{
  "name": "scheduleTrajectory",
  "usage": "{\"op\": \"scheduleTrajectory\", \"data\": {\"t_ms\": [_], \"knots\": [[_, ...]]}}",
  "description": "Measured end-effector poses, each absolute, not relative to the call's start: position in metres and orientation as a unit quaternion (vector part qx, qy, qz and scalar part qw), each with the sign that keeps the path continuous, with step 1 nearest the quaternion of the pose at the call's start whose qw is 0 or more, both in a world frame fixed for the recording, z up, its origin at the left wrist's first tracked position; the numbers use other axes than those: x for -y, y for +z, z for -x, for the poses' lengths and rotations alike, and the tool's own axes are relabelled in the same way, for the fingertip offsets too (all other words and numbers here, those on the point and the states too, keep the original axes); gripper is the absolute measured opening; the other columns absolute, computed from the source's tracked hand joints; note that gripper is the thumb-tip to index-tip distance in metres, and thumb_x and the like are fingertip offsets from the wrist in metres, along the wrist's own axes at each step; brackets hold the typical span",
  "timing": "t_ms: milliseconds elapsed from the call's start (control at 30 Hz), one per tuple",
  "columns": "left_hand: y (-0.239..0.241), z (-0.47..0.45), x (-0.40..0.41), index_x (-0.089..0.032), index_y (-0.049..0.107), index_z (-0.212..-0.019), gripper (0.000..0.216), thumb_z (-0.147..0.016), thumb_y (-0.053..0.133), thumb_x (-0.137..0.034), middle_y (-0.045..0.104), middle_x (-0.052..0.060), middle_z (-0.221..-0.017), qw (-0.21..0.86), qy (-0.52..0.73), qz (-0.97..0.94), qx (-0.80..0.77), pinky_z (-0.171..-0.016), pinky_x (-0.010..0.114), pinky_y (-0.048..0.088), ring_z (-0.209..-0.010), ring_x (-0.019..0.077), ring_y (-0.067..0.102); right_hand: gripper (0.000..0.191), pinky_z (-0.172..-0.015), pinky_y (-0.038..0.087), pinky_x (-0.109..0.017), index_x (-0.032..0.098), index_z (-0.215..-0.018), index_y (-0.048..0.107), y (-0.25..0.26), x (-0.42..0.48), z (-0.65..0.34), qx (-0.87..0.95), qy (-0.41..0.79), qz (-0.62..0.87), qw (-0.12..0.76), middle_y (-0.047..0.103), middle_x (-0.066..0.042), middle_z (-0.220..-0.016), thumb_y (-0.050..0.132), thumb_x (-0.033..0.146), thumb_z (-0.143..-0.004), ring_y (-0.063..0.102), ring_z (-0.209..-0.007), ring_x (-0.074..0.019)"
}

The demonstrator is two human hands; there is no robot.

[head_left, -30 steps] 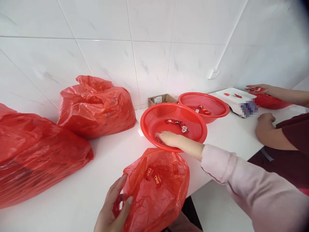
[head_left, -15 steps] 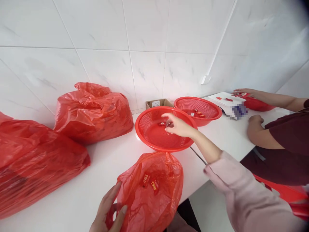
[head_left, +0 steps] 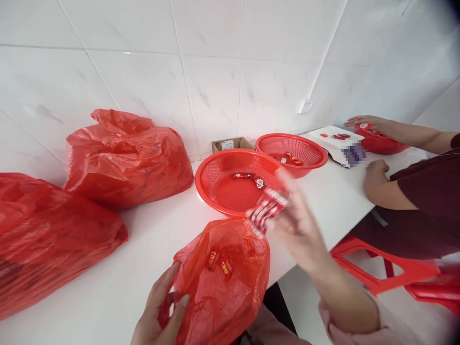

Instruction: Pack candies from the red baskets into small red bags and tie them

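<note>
A small red wrapped candy (head_left: 266, 212) is pinched in my right hand (head_left: 300, 225), blurred by motion, above the table near the front rim of the nearer red plastic basket (head_left: 219, 189). Several dark red candies (head_left: 251, 178) lie inside that basket. My left hand (head_left: 163, 304) grips the left edge of an open thin red plastic bag (head_left: 230, 302), its thumb and fingers closed on the film. Down in the bag are two red candies with yellow lettering (head_left: 225, 267).
Two full red bags (head_left: 129, 167) stand at the left. Behind are a second red basket (head_left: 309, 163) with candies and a cardboard box (head_left: 233, 143). At right, a co-worker's hand (head_left: 373, 125) is over a red container near a white scale (head_left: 339, 139); a red stool (head_left: 381, 273) stands below.
My right hand has come out of the basket toward me, now holding a candy. My left hand stays on the bag. The view has tilted slightly downward.
</note>
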State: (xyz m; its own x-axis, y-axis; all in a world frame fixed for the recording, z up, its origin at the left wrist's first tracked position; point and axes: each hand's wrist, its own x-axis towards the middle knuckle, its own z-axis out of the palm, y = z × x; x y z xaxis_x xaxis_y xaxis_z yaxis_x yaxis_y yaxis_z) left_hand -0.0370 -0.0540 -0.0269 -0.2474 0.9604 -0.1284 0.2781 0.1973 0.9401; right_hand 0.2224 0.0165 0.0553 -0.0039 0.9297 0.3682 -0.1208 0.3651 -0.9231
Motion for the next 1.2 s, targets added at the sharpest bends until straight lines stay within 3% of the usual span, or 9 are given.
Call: {"op": "scheduleTrajectory", "data": {"t_ms": [133, 333, 467, 567, 667, 833, 967, 1067, 1200], "knots": [[-0.026, 0.036, 0.051, -0.027, 0.058, -0.129, 0.059, -0.077, 0.065, -0.054, 0.052, 0.003, -0.142, 0.403, 0.460, -0.461, -0.643, -0.095, 0.029, 0.047, -0.108, 0.0216, 0.061, 0.072, -0.089, 0.051, -0.039, 0.036, -0.147, 0.031, 0.012, -0.018, -0.184, 0.465, 0.640, 0.291, 0.538, 0.062, -0.003, -0.109, 0.066, 0.025, -0.085, 0.064, -0.097, -0.0179], [-0.024, 0.036, 0.049, -0.023, 0.058, -0.131, 0.060, -0.078, 0.065, -0.051, 0.053, 0.007, -0.140, 0.414, 0.494, -0.438, -0.627, -0.095, 0.030, 0.049, -0.110, 0.0221, 0.062, 0.061, -0.088, 0.052, -0.039, 0.035, -0.140, 0.042, -0.017, -0.016, -0.168, 0.436, 0.711, 0.312, 0.455, 0.059, -0.004, -0.121, 0.059, 0.020, -0.084, 0.063, -0.095, -0.0168], [-0.025, 0.034, 0.051, -0.025, 0.058, -0.131, 0.058, -0.079, 0.066, -0.048, 0.053, 0.006, -0.141, 0.420, 0.507, -0.428, -0.619, -0.094, 0.029, 0.049, -0.118, 0.0229, 0.057, 0.057, -0.087, 0.053, -0.039, 0.033, -0.140, 0.043, -0.027, -0.013, -0.164, 0.604, 0.616, 0.382, 0.331, 0.064, -0.005, -0.114, 0.056, 0.020, -0.086, 0.065, -0.099, -0.0196], [-0.027, 0.033, 0.051, -0.026, 0.057, -0.131, 0.056, -0.080, 0.065, -0.048, 0.052, 0.005, -0.141, 0.413, 0.509, -0.429, -0.621, -0.098, 0.029, 0.047, -0.124, 0.0232, 0.053, 0.057, -0.095, 0.050, -0.043, 0.033, -0.144, 0.041, -0.024, -0.013, -0.166, 0.711, 0.490, 0.424, 0.274, 0.064, -0.007, -0.123, 0.052, 0.021, -0.089, 0.062, -0.111, -0.0232], [-0.027, 0.034, 0.051, -0.027, 0.057, -0.131, 0.056, -0.080, 0.065, -0.048, 0.050, 0.005, -0.143, 0.408, 0.513, -0.429, -0.621, -0.097, 0.030, 0.049, -0.118, 0.0222, 0.057, 0.040, -0.095, 0.051, -0.041, 0.029, -0.131, 0.055, -0.005, -0.025, -0.180, 0.741, 0.425, 0.430, 0.293, 0.063, -0.006, -0.128, 0.048, 0.025, -0.092, 0.062, -0.113, -0.0222], [-0.027, 0.038, 0.051, -0.027, 0.056, -0.133, 0.060, -0.078, 0.067, -0.049, 0.048, 0.006, -0.144, 0.413, 0.498, -0.437, -0.625, -0.096, 0.032, 0.050, -0.112, 0.0223, 0.060, 0.034, -0.079, 0.056, -0.031, 0.024, -0.122, 0.059, 0.043, -0.101, -0.232, 0.743, 0.325, 0.502, 0.300, 0.070, -0.006, -0.110, 0.038, 0.025, -0.097, 0.070, -0.087, -0.0157], [-0.026, 0.036, 0.050, -0.027, 0.055, -0.133, 0.062, -0.078, 0.066, -0.052, 0.049, 0.006, -0.144, 0.415, 0.498, -0.419, -0.636, -0.094, 0.030, 0.051, -0.111, 0.0227, 0.060, 0.038, -0.089, 0.049, -0.030, 0.022, -0.130, 0.055, 0.061, -0.185, -0.268, 0.746, 0.138, 0.648, 0.070, 0.066, -0.009, -0.120, 0.039, 0.019, -0.097, 0.065, -0.105, -0.0205], [-0.027, 0.032, 0.048, -0.027, 0.054, -0.134, 0.062, -0.079, 0.065, -0.053, 0.051, 0.004, -0.142, 0.415, 0.507, -0.407, -0.636, -0.097, 0.030, 0.048, -0.116, 0.0232, 0.058, 0.037, -0.089, 0.049, -0.036, 0.015, -0.125, 0.059, 0.054, -0.229, -0.278, 0.715, 0.133, 0.686, -0.032, 0.066, -0.015, -0.115, 0.060, 0.026, -0.090, 0.064, -0.105, -0.0277], [-0.030, 0.030, 0.044, -0.025, 0.056, -0.131, 0.062, -0.077, 0.066, -0.054, 0.052, 0.005, -0.142, 0.395, 0.518, -0.404, -0.642, -0.100, 0.030, 0.047, -0.122, 0.0257, 0.054, 0.033, -0.086, 0.053, -0.041, 0.016, -0.121, 0.058, 0.031, -0.250, -0.274, 0.699, 0.151, 0.689, -0.118, 0.061, -0.009, -0.119, 0.058, 0.035, -0.093, 0.062, -0.101, -0.0204]]}}
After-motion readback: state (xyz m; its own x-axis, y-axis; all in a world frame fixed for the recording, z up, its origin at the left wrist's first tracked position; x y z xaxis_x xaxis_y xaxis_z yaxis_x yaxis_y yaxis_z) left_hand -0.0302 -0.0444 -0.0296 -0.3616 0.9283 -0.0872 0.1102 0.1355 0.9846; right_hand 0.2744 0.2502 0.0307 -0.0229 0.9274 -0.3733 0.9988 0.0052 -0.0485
